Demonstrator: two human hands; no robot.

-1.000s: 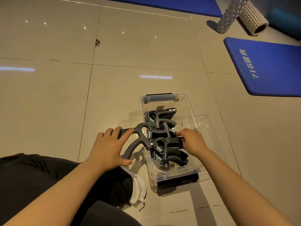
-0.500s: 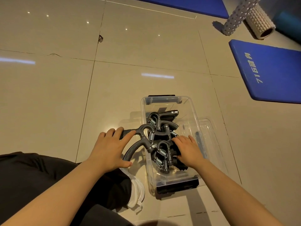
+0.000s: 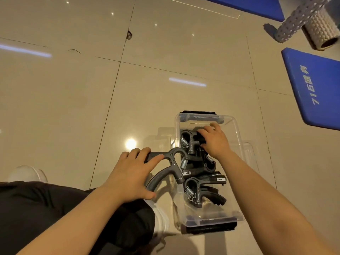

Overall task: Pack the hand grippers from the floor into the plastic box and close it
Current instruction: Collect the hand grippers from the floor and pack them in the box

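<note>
A clear plastic box (image 3: 233, 124) with black latches stands open on the tiled floor and holds several black hand grippers with steel springs (image 3: 200, 190). My left hand (image 3: 132, 172) grips one more hand gripper (image 3: 165, 170) by both handles; it hangs over the box's left wall. My right hand (image 3: 215, 140) reaches into the far end of the box and lies on the grippers there (image 3: 189, 140), fingers spread over them. The clear lid (image 3: 252, 155) lies on the floor along the box's right side, partly behind my right arm.
A blue exercise mat (image 3: 316, 89) lies to the right, and another mat (image 3: 253, 6) at the top. Two foam rollers (image 3: 312, 21) rest at the top right. My legs in black trousers (image 3: 55, 208) and white shoes (image 3: 161, 219) are at the lower left.
My right hand has moved from the near middle of the box to its far end. My left hand keeps hold of its gripper at the box's left wall.
</note>
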